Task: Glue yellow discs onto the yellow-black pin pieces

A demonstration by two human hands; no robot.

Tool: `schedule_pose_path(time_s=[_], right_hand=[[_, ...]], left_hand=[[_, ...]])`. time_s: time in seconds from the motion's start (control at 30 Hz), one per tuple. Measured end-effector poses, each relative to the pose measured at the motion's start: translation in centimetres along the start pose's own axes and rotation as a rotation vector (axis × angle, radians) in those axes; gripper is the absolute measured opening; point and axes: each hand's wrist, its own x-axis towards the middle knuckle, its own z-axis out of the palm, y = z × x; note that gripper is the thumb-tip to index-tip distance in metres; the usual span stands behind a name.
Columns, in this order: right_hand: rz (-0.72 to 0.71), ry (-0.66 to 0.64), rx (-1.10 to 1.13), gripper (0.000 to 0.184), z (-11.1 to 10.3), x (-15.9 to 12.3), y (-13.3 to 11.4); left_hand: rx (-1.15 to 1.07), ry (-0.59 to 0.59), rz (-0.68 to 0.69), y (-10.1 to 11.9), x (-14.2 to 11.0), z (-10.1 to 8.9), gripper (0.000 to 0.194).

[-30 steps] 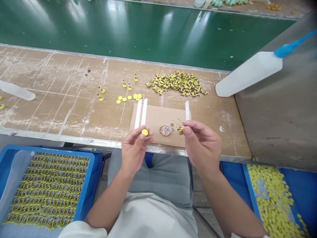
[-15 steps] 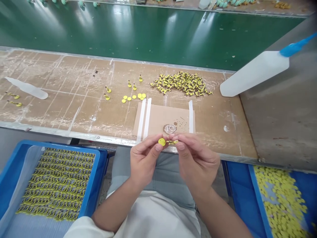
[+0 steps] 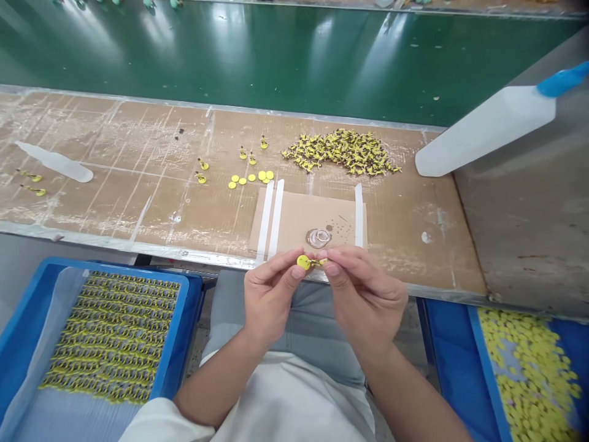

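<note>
My left hand [image 3: 271, 294] pinches a flat yellow disc [image 3: 303, 262] between thumb and fingers. My right hand [image 3: 365, 294] pinches a small yellow figurine piece [image 3: 318, 262], and its end meets the disc's edge. Both hands are close together just over the bench's front edge. Behind them, a round glass dish with a clear liquid [image 3: 318, 238] sits on a cardboard sheet [image 3: 294, 221]. A heap of similar yellow-and-dark pieces [image 3: 343, 152] lies farther back, near loose yellow discs [image 3: 248, 178] and several joined pieces standing upright [image 3: 243, 153].
A blue tray of yellow pieces in rows [image 3: 115, 334] sits low on my left, and a blue tray of loose yellow discs [image 3: 529, 380] sits low on my right. A white plastic object with a blue tip [image 3: 488, 123] leans from a grey metal panel. A green belt [image 3: 230, 55] runs behind the bench.
My hands have moved together from apart, bringing the disc and the small piece end to end. The dish is no longer partly behind my right hand, and the view has shifted slightly.
</note>
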Motion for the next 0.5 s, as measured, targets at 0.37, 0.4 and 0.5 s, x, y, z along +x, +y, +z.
schedule_pose_path(time_s=[0.37,0.4,0.5], right_hand=[[0.010,0.016,-0.030,0.024,-0.09,-0.19,0.42],[0.011,0.017,-0.034,0.024,-0.10,-0.19,0.43],[0.010,0.028,-0.052,0.023,-0.11,-0.18,0.40]], left_hand=[[0.017,0.016,-0.006,-0.14,0.14,0.22,0.021],[0.016,0.022,-0.009,-0.14,0.14,0.25,0.021],[0.017,0.038,-0.016,-0.13,0.12,0.34,0.022]])
